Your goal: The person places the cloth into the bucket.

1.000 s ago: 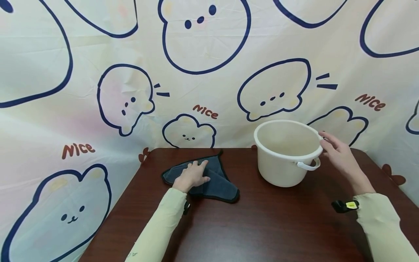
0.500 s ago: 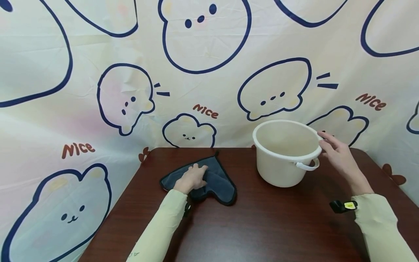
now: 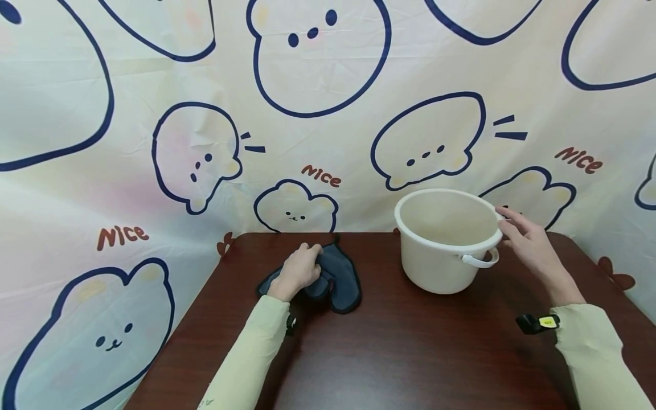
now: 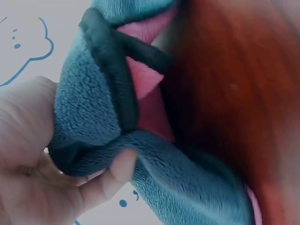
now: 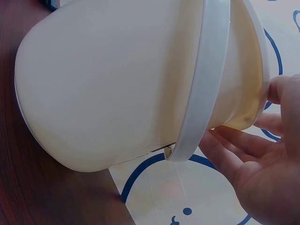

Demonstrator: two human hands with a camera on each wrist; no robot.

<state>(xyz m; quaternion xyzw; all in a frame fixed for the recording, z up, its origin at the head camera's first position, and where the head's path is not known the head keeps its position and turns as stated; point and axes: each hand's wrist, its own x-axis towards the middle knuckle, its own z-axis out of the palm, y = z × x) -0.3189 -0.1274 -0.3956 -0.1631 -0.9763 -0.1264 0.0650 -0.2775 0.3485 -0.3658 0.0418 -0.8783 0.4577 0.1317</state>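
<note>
Bucket (image 3: 435,270) upright near surface's (image 3: 400,353) far edge, gap to terry cloth (image 3: 345,282); loop (image 3: 336,238) points far. Left hand (image 3: 298,269) pinches folds; right hand (image 3: 530,242) spread, touching rim (image 3: 445,247).

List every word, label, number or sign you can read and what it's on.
"Nice": cartoon-printed backdrop, picture left.
"Nice": same backdrop, center.
"Nice": same backdrop, picture right.
Yellow label on the black right-wrist device: too small to read.
Faint marks on the left sleeve: too small to read.
Tiny marks on the white bucket: unreadable.
</note>
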